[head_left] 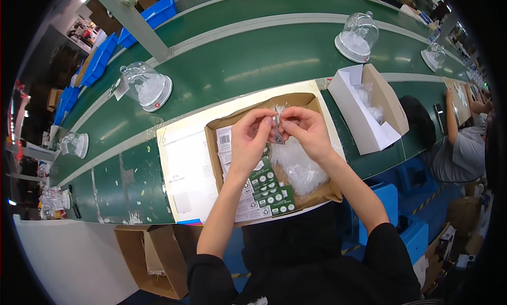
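My left hand (pixel 250 141) and my right hand (pixel 308 132) meet above a shallow cardboard tray (pixel 212 156), fingertips pinched together on a small greyish tag (pixel 279 139). The fingers hide its upper part. Under my right hand lies a heap of thin clear plastic strands (pixel 302 170). Beside it, nearer my left forearm, are several overlapping green cards (pixel 272 191) with pale round marks. White printed cards (pixel 252 207) lie along the tray's left part, some behind my left arm.
A flat white carton (pixel 185 178) lies under and left of the tray. An open white box (pixel 364 120) with clear-wrapped contents stands to the right. Clear domes on white bases (pixel 145 88), (pixel 356 41) stand along the green conveyor (pixel 253 57). Another person's arm (pixel 452 115) is at far right.
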The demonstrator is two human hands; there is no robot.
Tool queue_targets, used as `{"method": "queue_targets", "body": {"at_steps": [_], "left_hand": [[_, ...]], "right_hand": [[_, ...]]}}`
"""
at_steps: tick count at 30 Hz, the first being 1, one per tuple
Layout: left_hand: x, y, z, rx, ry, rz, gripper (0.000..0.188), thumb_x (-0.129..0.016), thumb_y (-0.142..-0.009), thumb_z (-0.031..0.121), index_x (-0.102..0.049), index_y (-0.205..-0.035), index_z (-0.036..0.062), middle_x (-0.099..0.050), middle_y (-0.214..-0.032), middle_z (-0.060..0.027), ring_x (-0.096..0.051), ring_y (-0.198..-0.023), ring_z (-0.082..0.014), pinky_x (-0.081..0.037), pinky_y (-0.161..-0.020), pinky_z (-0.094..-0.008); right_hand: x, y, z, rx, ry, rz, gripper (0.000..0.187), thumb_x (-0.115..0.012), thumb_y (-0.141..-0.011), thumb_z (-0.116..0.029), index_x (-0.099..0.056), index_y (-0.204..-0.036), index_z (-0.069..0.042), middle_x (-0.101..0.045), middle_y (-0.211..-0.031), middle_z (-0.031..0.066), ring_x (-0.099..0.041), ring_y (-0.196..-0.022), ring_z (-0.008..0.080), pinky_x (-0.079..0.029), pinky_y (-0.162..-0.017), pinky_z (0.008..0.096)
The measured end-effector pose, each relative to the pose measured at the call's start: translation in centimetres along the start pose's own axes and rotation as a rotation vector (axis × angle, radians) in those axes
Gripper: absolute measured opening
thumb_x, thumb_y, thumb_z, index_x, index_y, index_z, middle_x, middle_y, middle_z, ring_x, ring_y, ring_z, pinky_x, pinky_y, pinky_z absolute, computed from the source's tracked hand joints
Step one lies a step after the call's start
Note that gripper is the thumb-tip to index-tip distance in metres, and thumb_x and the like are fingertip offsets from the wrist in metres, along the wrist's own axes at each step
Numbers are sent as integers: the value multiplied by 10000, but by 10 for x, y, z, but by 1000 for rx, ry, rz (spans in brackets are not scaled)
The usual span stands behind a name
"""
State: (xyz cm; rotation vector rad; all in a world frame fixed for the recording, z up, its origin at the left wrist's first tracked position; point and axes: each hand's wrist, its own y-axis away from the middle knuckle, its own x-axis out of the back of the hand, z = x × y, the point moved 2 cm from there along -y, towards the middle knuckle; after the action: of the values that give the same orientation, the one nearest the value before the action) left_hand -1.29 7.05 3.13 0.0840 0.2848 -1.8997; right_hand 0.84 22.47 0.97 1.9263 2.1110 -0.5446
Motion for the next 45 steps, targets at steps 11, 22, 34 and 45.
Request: {"method": "queue_targets", "body": {"at_steps": [11,22,34,45], "left_hand": [[-1,-2,-2,4,38,-17,144,-536,-931,40,-598,-1037,-35,-601,-825,-54,-568,-687,-86,-500,-593,-224],[-6,1,-2,-9,-8,-9,145,-553,-914,14,-591,-1044,-37,-592,-842,-43,-573,-718,-86,-507,-620,-225],[-3,-4,-6,-2,99,6,158,-557,-915,3,-530,-1063,-45,-654,-957,-145,-651,-833,-157,-560,-759,-274],[-14,-10,-10,53,-19,37,94,-616,-881,5,-583,-950,-49,-674,-867,-122,-655,-766,-141,-543,-690,-238]], "right_hand": [[-1,1,-4,149,232,48,92,-566,-899,3,-608,-980,15,-552,-990,51,-571,-849,109,-490,-649,224],[1,5,3,129,243,39,127,-481,-974,-90,-577,-1000,-11,-569,-912,18,-554,-804,81,-458,-632,206],[2,2,1,131,176,86,135,-438,-969,-76,-554,-978,-8,-570,-837,37,-555,-715,99,-464,-603,221],[9,6,-9,143,244,96,115,-457,-951,-64,-562,-944,-14,-561,-888,44,-553,-713,90,-466,-609,223]]}}
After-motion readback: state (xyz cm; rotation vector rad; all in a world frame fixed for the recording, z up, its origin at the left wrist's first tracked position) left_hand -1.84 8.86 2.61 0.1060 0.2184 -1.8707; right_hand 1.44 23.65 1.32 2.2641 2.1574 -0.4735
